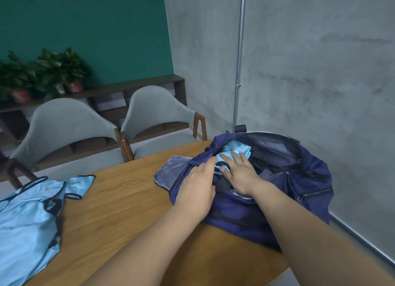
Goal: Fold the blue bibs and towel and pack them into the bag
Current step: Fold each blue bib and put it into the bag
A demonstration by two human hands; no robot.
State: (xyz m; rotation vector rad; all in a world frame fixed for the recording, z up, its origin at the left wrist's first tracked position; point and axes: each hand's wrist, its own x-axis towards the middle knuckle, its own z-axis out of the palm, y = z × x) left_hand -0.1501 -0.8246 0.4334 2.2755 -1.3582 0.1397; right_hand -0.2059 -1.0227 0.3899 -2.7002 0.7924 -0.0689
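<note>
A dark blue bag [299, 191] lies open on the right end of the wooden table [119, 211]. A folded light blue bib [235, 150] sits in its mouth. My right hand [239, 174] lies flat on that bib, fingers spread, pressing it down. My left hand [197, 189] rests on the bag's left rim, its fingers curled over the edge beside the bib. More light blue bibs with dark trim [27, 221] lie spread out at the table's left end. I cannot pick out a towel.
Two grey chairs [64, 131] with wooden legs stand behind the table. A dark wooden shelf [128, 89] with potted plants [49, 72] runs along the green wall. A concrete wall and a metal pole [239, 61] stand close behind the bag.
</note>
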